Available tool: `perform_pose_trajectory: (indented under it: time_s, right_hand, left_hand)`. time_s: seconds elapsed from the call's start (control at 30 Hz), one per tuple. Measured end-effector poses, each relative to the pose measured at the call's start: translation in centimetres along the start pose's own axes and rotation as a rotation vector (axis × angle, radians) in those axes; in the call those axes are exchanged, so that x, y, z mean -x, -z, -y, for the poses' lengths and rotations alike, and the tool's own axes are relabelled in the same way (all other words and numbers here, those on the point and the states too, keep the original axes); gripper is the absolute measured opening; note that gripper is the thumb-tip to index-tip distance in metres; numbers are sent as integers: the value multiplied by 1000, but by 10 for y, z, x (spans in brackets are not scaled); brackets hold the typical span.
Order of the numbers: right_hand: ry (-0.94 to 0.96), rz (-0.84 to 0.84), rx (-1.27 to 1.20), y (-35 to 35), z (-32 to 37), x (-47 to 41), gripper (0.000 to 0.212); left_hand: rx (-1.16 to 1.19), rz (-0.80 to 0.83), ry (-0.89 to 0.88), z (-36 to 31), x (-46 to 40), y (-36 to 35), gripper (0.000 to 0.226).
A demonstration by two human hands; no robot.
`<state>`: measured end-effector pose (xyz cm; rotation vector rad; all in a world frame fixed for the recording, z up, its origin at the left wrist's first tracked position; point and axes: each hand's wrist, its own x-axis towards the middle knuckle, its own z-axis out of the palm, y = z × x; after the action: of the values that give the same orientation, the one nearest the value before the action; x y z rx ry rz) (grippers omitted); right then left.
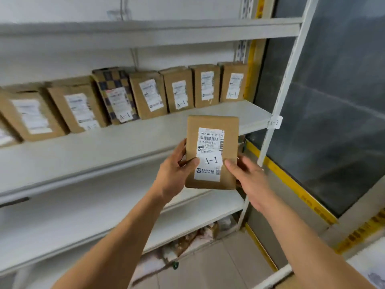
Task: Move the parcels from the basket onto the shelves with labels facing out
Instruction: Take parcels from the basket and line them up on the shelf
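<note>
Both hands, left and right, are holding one parcel upright, label toward the camera. Placement pending: next, standing it on the shelf, label outward.

White metal shelving; middle shelf carries a row of brown cardboard parcels standing upright along the back, white labels facing out, several marked A-1. One parcel in the row is checker-patterned. Shelf below shows bare white board; a small A-1 tag is fixed on the right upright.
</note>
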<state>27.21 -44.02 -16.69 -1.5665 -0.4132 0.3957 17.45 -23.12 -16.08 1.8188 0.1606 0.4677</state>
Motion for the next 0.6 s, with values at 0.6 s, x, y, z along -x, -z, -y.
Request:
perform_pose_trajectory:
  time_s: [0.6]
  right_hand:
    - [185, 516, 37, -289, 76, -106, 55]
  left_hand:
    - [-24, -431, -37, 8, 28, 291, 65]
